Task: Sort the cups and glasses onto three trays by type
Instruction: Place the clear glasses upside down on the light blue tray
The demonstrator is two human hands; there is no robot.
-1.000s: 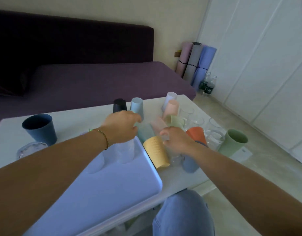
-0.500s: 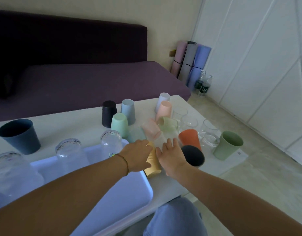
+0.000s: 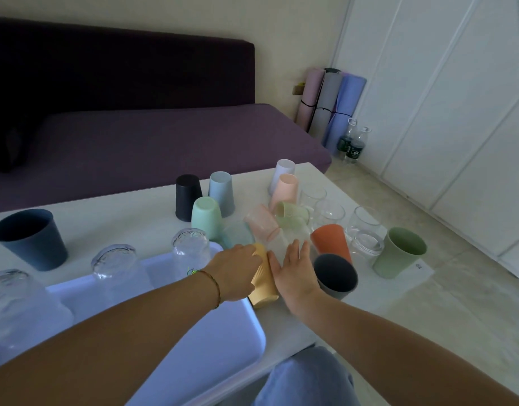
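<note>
A yellow ribbed cup [image 3: 263,288] stands at the right edge of the pale lavender tray [image 3: 199,364]. My left hand [image 3: 237,271] curls around its left side. My right hand [image 3: 293,268] lies flat against its right side, fingers spread and reaching over a frosted clear cup [image 3: 284,241]. Three clear glasses stand upside down along the tray's far side [image 3: 190,250] [image 3: 114,265] [image 3: 9,297]. Behind my hands is a crowd of plastic cups: mint [image 3: 207,218], black [image 3: 188,197], grey-blue [image 3: 222,193], pink [image 3: 284,190], orange [image 3: 331,241], dark grey [image 3: 335,276].
A dark blue cup [image 3: 29,238] stands on the white table at the left, a sage green cup [image 3: 400,253] at the right corner. Clear glasses [image 3: 366,232] cluster at the right. A purple sofa [image 3: 164,136] lies beyond the table. My knee [image 3: 305,379] is under the front edge.
My left hand left the upturned glass on the tray and moved right to the yellow cup. My right hand opened flat beside that cup. The view shifted left, showing more glasses.
</note>
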